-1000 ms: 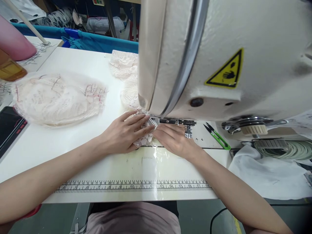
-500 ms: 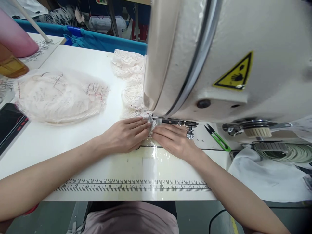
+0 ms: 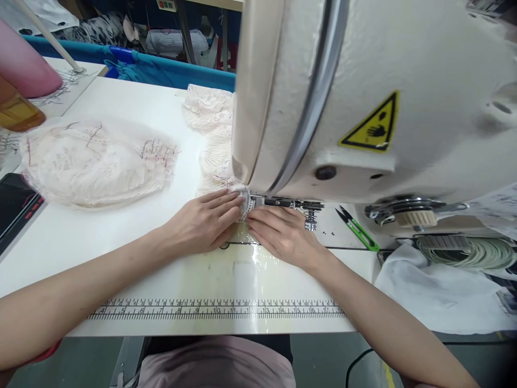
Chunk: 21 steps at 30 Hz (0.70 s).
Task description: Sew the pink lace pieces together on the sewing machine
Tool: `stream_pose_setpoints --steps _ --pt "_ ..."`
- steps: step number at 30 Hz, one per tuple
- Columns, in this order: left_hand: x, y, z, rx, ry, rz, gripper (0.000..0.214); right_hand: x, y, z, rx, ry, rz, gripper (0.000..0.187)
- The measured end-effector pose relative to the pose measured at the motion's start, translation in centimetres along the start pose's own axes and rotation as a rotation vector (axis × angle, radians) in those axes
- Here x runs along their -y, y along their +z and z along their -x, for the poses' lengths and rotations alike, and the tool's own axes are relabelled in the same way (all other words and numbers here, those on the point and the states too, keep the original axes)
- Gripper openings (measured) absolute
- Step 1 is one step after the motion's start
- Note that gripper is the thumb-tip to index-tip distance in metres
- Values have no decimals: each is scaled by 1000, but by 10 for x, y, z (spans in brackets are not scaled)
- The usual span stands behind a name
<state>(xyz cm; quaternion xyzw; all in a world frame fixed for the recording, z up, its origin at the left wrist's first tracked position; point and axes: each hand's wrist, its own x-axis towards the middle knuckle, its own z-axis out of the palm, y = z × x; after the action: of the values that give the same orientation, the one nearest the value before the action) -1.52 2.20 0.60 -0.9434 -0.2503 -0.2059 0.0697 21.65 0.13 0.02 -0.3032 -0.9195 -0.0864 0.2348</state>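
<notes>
Both hands lie low under the head of a sewing machine [image 3: 440, 59], at a white table [image 3: 161, 285]. The left hand [image 3: 212, 220] rests flat on a strip of pale lace [image 3: 214, 153], fingers side by side; whether it grips the cloth cannot be told. The right hand [image 3: 283, 231] has its fingers together, tips at the lace's edge beside the metal foot [image 3: 257, 200]; whether it pinches the lace is hidden. A small gap parts the hands.

Taking the lace between them as the middle of the dial, the strip runs up toward eleven o'clock, partly behind the machine. At two o'clock, a yellow warning sign [image 3: 371, 125] shows a black border and a hand symbol. At six, a printed ruler [image 3: 218, 310] crosses the table's near edge; its lower row reads from 4 up to 17, left to right. Green-handled snips [image 3: 359, 230] lie at three, with a white cloth [image 3: 436, 293] nearer four. A second lace piece [image 3: 97, 167] with dark and red threads sits between nine and ten. At nine is a black device [image 3: 16, 207] with red marks.
</notes>
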Motion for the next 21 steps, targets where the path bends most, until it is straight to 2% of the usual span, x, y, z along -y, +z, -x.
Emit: stream_pose_setpoints --steps 8,21 --pt "1 1 1 37 -26 -8 34 -2 0 0 11 11 0 15" --pt "2 4 4 -3 27 -85 38 -7 11 11 11 86 14 23"
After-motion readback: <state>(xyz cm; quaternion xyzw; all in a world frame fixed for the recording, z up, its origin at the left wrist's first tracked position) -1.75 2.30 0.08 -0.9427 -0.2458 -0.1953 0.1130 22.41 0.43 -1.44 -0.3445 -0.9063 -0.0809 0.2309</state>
